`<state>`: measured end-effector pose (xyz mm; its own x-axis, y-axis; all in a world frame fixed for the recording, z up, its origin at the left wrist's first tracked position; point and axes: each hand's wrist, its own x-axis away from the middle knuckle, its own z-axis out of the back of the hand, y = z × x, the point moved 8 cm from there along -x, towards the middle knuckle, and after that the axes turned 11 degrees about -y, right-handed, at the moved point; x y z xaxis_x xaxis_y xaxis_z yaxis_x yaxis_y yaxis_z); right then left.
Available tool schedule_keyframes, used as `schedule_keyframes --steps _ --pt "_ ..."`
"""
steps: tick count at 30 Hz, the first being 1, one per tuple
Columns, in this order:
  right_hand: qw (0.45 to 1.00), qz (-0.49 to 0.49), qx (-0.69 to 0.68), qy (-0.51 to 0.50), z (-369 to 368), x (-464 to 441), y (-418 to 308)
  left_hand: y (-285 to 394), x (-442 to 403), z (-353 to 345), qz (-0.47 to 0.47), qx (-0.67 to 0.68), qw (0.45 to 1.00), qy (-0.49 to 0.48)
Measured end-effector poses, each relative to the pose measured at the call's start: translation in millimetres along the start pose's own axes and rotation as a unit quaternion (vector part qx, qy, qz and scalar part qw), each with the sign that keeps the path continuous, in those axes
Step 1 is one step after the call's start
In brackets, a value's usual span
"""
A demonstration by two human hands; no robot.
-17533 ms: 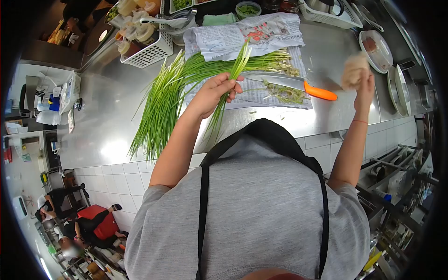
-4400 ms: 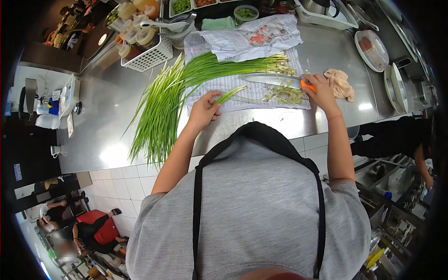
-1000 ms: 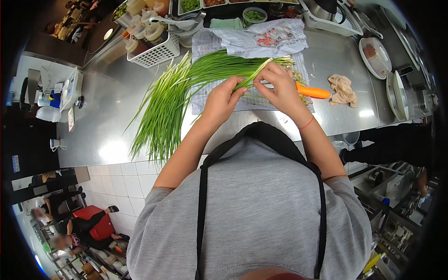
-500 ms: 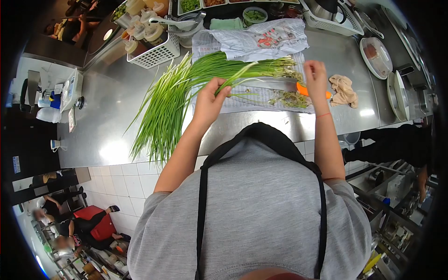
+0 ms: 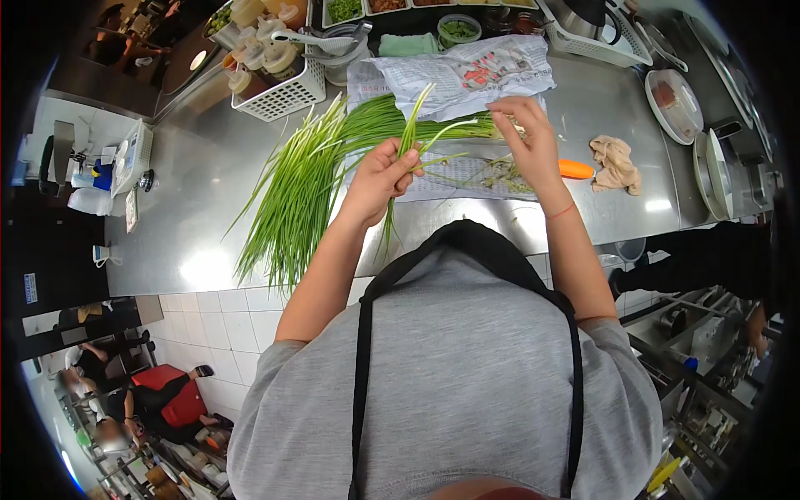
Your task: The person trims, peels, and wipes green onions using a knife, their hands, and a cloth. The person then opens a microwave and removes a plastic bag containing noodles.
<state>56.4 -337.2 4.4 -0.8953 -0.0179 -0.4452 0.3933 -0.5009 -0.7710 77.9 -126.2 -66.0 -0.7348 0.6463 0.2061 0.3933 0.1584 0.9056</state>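
My left hand (image 5: 386, 177) is closed around a small bunch of green stalks (image 5: 410, 133), pale ends up, above the newspaper's front edge. To its right, my right hand (image 5: 527, 137) is raised with thumb and fingers apart, holding nothing visible. It hides part of the knife; the orange handle (image 5: 576, 169) shows beside it. A large pile of long green stalks (image 5: 292, 196) lies on the left, and more stalks (image 5: 367, 121) lie across the newspaper (image 5: 467, 190). Root trimmings (image 5: 502, 177) sit on the paper below my right hand.
A crumpled beige cloth (image 5: 615, 165) lies right of the handle. At the back left stands a white basket (image 5: 285, 97) of bottles; another basket (image 5: 596, 48) is back right. A lidded container (image 5: 673, 104) and plates (image 5: 711, 175) sit far right. People are at lower left; a person's dark-clothed legs (image 5: 700, 254) show at right.
My right hand has moved from near the stalks out right, then partly back left with fingers opened. The stalks in my left hand have swung more upright. The knife was held earlier and now lies released.
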Motion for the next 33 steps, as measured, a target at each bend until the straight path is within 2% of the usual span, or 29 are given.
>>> schedule_keyframes --steps 1,3,6,9,16,22,25,31,33 --pt "1.0 -0.001 0.0 0.001 3 -6 -17 0 -1 -2 -0.002 -0.008 1.0 -0.012" --pt "0.98 0.13 0.138 -0.063 -8 -11 -64 0 -2 -7 -0.001 -0.018 0.999 -0.027" --pt "0.952 0.176 0.223 -0.117 -33 -15 -74 1 -3 -19 0.016 -0.033 0.997 -0.062" --pt "0.948 0.175 0.247 -0.1 -35 -16 -70 2 -2 -21 0.035 -0.064 0.993 -0.091" --pt "0.948 0.182 0.234 -0.118 -31 -14 -66 1 -3 -23 0.056 -0.094 0.988 -0.11" --pt "0.958 0.135 0.194 -0.164 -35 -10 -50 1 -7 -20 0.045 -0.106 0.989 -0.095" --pt "0.95 0.182 0.22 -0.125 -33 -7 -64 2 -6 -22 0.061 -0.109 0.988 -0.093" --pt "0.933 0.218 0.226 -0.176 -43 -1 -63 1 -1 -33 0.096 -0.079 0.987 -0.107" --pt "0.945 0.214 0.166 -0.182 -42 1 -62 -1 0 -33 0.104 -0.072 0.986 -0.108"
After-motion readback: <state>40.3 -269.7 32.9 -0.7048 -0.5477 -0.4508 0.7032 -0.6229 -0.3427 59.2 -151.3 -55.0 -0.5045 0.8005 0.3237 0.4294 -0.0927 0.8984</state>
